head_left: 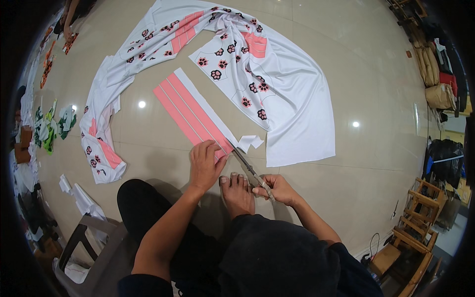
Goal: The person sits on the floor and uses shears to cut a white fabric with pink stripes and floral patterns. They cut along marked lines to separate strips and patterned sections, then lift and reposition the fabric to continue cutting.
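Observation:
A pink strip of fabric (185, 111) with thin white lines and a white border lies slantwise on the tiled floor. At its near end my left hand (204, 161) grips the cloth between thumb and fingers. My right hand (278, 190) is wrapped round the handles of a pair of scissors (247, 165), whose blades reach the fabric's near right corner. A small white offcut (250, 143) lies just beyond the blades. Past the strip, a large white printed cloth (302, 109) with black and pink paw prints spreads in folds across the floor.
My bare foot (236, 195) is close below the scissors. A grey plastic chair (99, 247) stands at the lower left, near white scraps (88, 202). Green and white scraps (49, 126) lie farther left. Wooden frames (415, 222) and bags (439, 96) line the right side. Another person's hand (68, 32) shows at the upper left.

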`<state>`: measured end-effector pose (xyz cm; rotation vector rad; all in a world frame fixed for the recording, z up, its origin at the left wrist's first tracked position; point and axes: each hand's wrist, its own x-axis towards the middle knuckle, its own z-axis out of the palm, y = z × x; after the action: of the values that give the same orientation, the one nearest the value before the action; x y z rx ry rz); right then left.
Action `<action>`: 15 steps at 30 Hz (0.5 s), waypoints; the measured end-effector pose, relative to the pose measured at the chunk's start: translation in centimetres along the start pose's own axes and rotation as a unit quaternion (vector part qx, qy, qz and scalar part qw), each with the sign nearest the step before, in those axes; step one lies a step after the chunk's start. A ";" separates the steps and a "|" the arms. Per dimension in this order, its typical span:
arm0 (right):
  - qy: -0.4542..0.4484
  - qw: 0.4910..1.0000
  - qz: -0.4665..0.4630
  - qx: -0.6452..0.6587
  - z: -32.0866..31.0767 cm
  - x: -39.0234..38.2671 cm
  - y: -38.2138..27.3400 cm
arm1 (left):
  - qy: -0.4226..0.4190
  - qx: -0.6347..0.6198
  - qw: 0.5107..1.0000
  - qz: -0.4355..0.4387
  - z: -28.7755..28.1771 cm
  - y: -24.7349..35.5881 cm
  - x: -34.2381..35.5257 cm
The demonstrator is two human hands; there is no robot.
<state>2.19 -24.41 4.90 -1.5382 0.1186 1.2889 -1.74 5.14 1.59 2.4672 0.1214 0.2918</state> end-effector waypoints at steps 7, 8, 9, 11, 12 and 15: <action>-0.008 1.000 0.012 -0.011 -0.2 0.1 0.5 | -0.012 -0.003 0.999 -0.032 -0.6 2.1 -0.4; -0.004 1.000 0.013 -0.008 0.0 0.1 0.3 | -0.010 -0.006 0.999 -0.033 -0.6 2.1 -0.3; 0.000 1.000 0.013 -0.004 0.1 0.0 0.2 | -0.010 -0.004 0.999 -0.034 -0.6 2.0 -0.2; -0.001 1.000 0.013 -0.002 0.1 0.1 0.4 | -0.011 0.000 0.999 -0.035 -0.2 1.6 -0.1; -0.001 1.000 0.013 -0.001 0.1 0.2 0.5 | -0.009 -0.003 0.999 -0.033 0.0 1.4 0.0; 0.003 1.000 -0.002 -0.002 0.2 0.2 0.6 | -0.003 -0.008 1.000 -0.028 0.4 1.1 0.1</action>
<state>1.75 -24.37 4.39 -1.5447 0.1157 1.2826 -1.53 4.05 1.94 2.4435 0.1833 0.2609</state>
